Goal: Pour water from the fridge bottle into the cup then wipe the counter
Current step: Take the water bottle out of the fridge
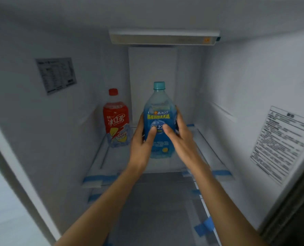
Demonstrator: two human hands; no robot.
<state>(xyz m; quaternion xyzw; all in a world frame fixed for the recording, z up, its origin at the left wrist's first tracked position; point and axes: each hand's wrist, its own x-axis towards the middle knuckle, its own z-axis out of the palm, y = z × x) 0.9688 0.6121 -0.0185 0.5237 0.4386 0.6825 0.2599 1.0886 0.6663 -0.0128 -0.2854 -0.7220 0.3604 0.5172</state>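
inside the fridge, both hands, left (pixel 142 139) and right (pixel 178 137), clasp the blue bottle (pixel 159 114); lift it upright, clearing the red bottle (pixel 116 119).

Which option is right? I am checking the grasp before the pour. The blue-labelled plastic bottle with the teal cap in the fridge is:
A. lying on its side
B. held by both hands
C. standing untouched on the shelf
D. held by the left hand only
B: the left hand and the right hand both wrap the blue-labelled bottle, which is upright beside the red-labelled bottle.

fridge shelf (pixel 101 167), red btl (pixel 116 119) upright at back-left
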